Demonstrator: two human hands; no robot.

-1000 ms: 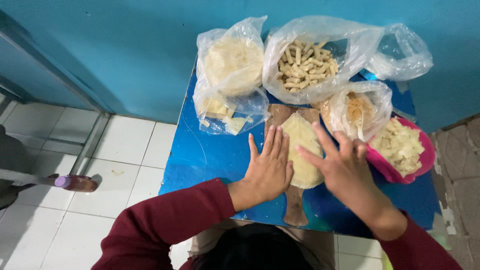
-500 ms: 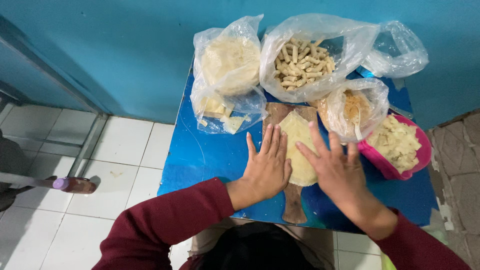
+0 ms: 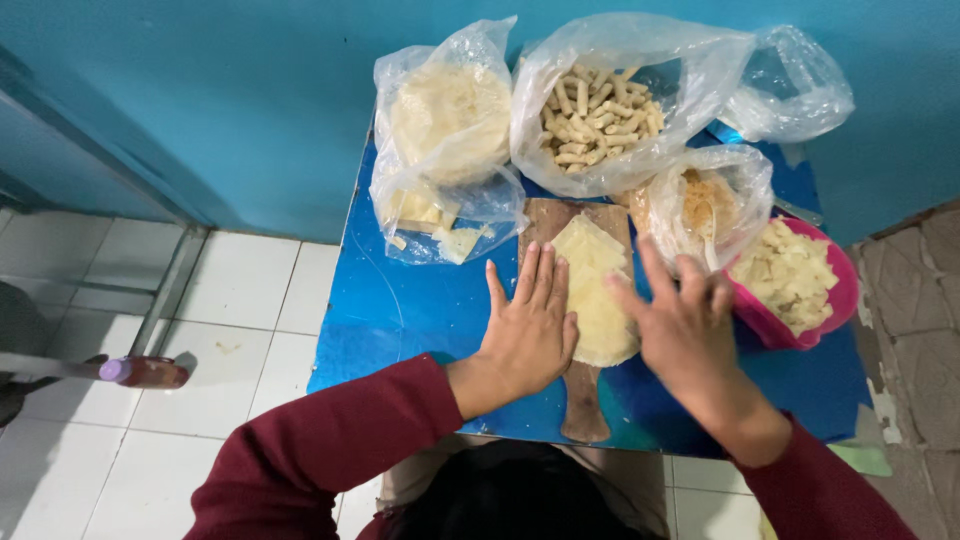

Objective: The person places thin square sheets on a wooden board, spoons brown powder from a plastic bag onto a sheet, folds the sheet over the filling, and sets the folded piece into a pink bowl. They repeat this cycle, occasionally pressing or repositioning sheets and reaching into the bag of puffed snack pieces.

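Teal-painted wall is seen behind a small glossy blue table, which is set over white floor tiles and viewed from above. On the table, a brown wooden paddle-shaped board is laid with its handle pointing toward the person. A pale yellow, thin square dough sheet is spread flat on the board.

The left hand is pressed flat, fingers extended and together, on the board just beside the sheet's left edge; nothing is gripped. The right hand is held open with fingers spread over the sheet's right edge; whether it is touching cannot be told.

Behind the board, a clear plastic bag of stacked pale dough sheets is placed at the left, and a clear plastic bag of small tan rolled pieces beside it. A smaller clear bag of orange-brown filling with a white spoon is seen near the right hand, next to a pink plastic bowl of pale chunks. Dark red sleeves are worn on both arms.
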